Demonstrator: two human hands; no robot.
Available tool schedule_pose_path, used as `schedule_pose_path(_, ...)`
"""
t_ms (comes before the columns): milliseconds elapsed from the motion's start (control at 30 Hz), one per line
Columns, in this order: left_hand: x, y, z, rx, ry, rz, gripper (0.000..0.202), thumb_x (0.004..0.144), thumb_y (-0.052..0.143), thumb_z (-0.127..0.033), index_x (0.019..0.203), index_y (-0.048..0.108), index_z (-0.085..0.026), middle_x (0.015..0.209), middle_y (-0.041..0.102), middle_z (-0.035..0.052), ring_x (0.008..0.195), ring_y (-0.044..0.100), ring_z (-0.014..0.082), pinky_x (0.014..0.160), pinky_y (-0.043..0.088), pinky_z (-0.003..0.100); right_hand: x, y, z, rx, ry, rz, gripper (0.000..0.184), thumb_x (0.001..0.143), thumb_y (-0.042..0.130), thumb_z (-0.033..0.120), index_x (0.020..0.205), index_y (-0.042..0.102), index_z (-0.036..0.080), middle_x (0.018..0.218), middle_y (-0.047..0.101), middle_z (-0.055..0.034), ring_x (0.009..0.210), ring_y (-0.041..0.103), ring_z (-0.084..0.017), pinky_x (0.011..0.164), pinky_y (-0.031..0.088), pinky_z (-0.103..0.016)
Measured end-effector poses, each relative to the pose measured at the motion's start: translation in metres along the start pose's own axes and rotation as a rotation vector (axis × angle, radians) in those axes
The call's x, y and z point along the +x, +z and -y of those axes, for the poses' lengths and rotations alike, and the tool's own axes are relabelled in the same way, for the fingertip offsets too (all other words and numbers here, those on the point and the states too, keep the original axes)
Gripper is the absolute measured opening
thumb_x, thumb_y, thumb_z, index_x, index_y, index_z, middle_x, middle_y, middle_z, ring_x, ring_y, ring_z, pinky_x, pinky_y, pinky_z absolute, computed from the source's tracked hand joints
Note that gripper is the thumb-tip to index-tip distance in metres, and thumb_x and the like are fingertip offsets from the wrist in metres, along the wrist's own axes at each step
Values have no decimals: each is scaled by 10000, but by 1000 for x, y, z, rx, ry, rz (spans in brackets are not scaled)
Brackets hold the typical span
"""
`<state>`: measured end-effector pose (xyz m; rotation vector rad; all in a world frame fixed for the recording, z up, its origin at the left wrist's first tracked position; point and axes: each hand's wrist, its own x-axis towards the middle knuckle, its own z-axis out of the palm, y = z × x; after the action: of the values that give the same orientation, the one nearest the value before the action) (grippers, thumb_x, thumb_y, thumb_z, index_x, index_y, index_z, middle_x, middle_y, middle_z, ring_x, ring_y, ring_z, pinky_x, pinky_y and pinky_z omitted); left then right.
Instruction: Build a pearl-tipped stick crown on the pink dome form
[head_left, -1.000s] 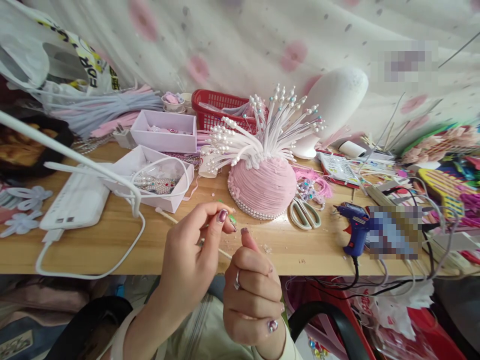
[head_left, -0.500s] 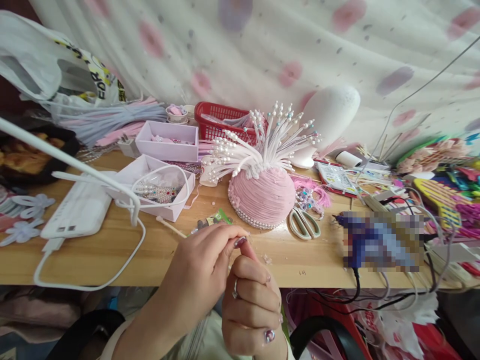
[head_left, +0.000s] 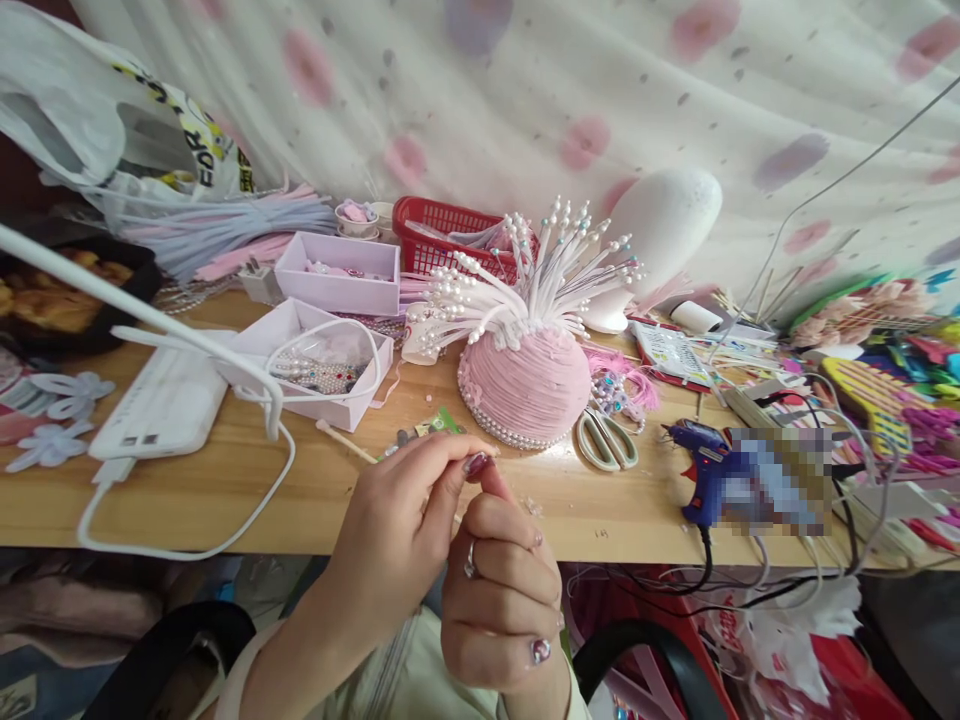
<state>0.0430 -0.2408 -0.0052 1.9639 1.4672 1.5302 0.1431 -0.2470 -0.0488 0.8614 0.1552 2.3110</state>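
Close together over the table's front edge, my left hand (head_left: pixel 401 530) and my right hand (head_left: pixel 501 590) meet at the fingertips. The left thumb and forefinger pinch at the tip of the right forefinger. My right fingers are curled into a fist, with a ring on one of them. Whatever lies between the fingertips is hidden or too small to see. Just beyond stands a pink wrapped dome (head_left: pixel 525 390), with pearls along its base and a spray of pearl-tipped white stems (head_left: pixel 540 270) on top. Scissors (head_left: pixel 606 440) lie to its right.
A blue glue gun (head_left: pixel 701 465) lies at right among cables, partly blurred out. Two lilac boxes (head_left: pixel 337 285) with beads, a red basket (head_left: pixel 420 215) and a white power bank (head_left: pixel 161 410) with a looping cable are on the left. A white foam head (head_left: pixel 671 225) stands behind.
The view has shifted slightly, so the table sits a little higher and more of the glue gun shows. My hands keep the same fingertip pinch, with hardly any movement.
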Motion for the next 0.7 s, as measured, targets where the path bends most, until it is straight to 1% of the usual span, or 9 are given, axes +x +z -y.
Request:
schedule_pose_path(67, 0, 0, -1, 9, 1, -15, 190, 938, 487, -103, 942, 648, -204, 875, 777, 19, 774, 727, 133, 674, 568, 207, -1, -2, -1, 5, -5, 7, 696, 985, -60, 636, 699, 394, 193, 422, 494, 160, 238, 323, 40, 397, 330, -113)
schedule_pose_path(133, -1, 1, -1, 42, 17, -44, 193, 939, 478, -98, 957, 641, -200, 890, 771, 24, 795, 722, 134, 713, 570, 215, -6, -7, 1, -60, -26, -46, 686, 981, -76, 629, 698, 377, 198, 408, 477, 172, 211, 261, 38, 387, 319, -109)
schedule_pose_path(167, -2, 2, -1, 51, 21, -52, 191, 939, 477, -93, 958, 637, -195, 889, 766, 23, 794, 717, 129, 723, 567, 210, -10, -9, 2, -116, -36, -101, 671, 982, -69, 629, 695, 362, 202, 387, 450, 183, 193, 208, 36, 375, 305, -105)
schedule_pose_path(233, -2, 3, 0, 59, 22, -50, 182, 938, 481, -85, 951, 631, -186, 873, 757, 18, 777, 707, 117, 715, 555, 193, -17, -11, 6, -260, -51, -251, 627, 983, -30, 644, 682, 309, 212, 323, 342, 205, 166, 75, 27, 345, 263, -98)
schedule_pose_path(333, -3, 3, 2, 95, 36, -61, 171, 944, 479, -92, 957, 629, -173, 874, 748, 23, 785, 700, 115, 725, 545, 189, -22, -6, 10, -508, -13, -566, 556, 980, 34, 666, 671, 186, 229, 266, 113, 223, 175, -114, 6, 312, 200, -109)
schedule_pose_path(400, -4, 4, 4, 145, 65, -86, 173, 951, 470, -100, 971, 631, -161, 890, 743, 36, 811, 698, 123, 759, 543, 202, -20, 1, 11, -648, 41, -777, 533, 973, 66, 680, 680, 111, 237, 267, 3, 223, 195, -183, -6, 300, 180, -124)
schedule_pose_path(467, -5, 4, 5, 177, 88, -99, 177, 957, 465, -101, 978, 634, -151, 890, 738, 42, 815, 693, 124, 768, 536, 206, -15, 9, 9, -744, 85, -936, 533, 964, 97, 695, 690, 63, 240, 273, -68, 220, 211, -220, -13, 294, 165, -137)
schedule_pose_path(567, -6, 2, 5, 154, 77, -91, 168, 957, 481, -95, 969, 641, -144, 869, 735, 34, 792, 684, 110, 748, 524, 187, -11, 14, 6, -818, 108, -1030, 536, 956, 111, 702, 692, 37, 241, 281, -120, 213, 220, -241, -17, 297, 155, -142)
schedule_pose_path(700, -3, -5, 8, 36, 74, -4, 173, 961, 497, -89, 991, 660, -136, 916, 757, 30, 842, 696, 87, 786, 514, 145, -10, 15, 4, -879, 109, -1063, 526, 954, 74, 688, 680, 40, 240, 292, -154, 203, 219, -256, -14, 303, 157, -135)
